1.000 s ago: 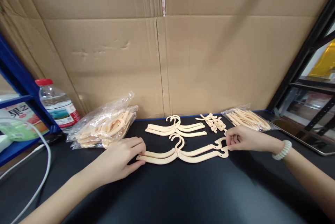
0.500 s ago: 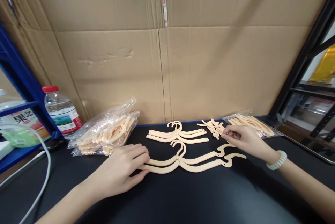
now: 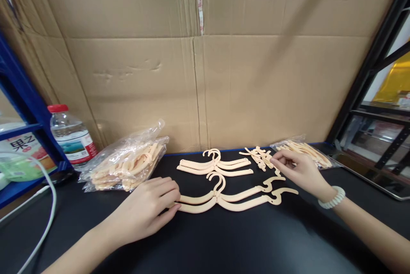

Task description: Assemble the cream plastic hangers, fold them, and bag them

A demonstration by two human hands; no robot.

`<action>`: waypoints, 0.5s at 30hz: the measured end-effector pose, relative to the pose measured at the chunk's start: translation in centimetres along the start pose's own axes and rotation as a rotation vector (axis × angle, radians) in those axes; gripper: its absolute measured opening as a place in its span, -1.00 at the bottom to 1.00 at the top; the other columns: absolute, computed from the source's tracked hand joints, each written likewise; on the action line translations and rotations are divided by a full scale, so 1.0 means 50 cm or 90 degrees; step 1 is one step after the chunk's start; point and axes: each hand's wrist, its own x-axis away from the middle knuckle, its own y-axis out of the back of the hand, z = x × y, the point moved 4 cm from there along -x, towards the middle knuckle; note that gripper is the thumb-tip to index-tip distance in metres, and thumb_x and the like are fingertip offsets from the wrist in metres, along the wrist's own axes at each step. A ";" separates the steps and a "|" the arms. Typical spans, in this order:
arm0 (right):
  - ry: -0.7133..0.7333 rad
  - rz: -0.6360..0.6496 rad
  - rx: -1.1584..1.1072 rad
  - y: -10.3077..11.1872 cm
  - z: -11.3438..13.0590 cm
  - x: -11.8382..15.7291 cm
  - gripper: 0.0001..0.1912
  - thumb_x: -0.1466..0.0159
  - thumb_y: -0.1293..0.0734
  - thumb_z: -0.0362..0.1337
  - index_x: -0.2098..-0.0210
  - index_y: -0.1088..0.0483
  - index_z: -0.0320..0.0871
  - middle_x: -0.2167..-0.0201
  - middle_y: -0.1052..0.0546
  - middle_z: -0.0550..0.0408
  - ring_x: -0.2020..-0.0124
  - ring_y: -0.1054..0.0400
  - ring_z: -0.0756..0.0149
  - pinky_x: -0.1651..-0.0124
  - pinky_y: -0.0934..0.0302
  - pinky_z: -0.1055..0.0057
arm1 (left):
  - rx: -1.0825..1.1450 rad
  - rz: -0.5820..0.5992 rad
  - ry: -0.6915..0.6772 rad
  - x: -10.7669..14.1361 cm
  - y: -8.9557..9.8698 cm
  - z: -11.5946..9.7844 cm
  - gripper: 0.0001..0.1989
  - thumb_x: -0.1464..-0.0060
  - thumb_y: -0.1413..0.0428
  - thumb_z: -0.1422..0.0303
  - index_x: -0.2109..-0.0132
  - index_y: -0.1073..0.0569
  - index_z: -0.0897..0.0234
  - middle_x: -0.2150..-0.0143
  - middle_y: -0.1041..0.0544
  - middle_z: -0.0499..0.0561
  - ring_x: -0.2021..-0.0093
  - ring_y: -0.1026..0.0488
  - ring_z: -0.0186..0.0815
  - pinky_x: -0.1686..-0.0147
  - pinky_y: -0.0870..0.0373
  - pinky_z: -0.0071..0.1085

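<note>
First: Your cardboard wall now shows its top edge, which was out of view a second ago. Your black tabletop fills the foreground.

Second: On it, nearest you, lies your front hanger pair: pale cream, smooth, curved arms nested, two hooks curling up.

First: The left bag and right bag flank your back hangers, which lie flat just behind the front ones.

Second: What about your hands?

First: Your left hand pinches the front pair's left ends. Your right hand has left the other end, its fingers bent together beside the loose pieces. I can't tell whether they grip the small pale bit below them.

Second: And your hooked end pieces, partly covered before, now show whole, tails pointing right.
</note>
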 end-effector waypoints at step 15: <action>0.014 -0.048 -0.011 0.004 0.008 0.003 -0.71 -0.29 -0.26 -0.06 0.42 -0.40 -0.10 0.56 -0.45 0.10 0.53 -0.27 0.29 0.50 -0.13 0.36 | 0.006 -0.013 -0.004 0.003 -0.009 -0.002 -0.81 -0.27 0.10 0.49 0.30 -0.34 0.28 0.34 -0.44 0.00 0.38 -0.34 -0.30 0.39 -0.19 -0.36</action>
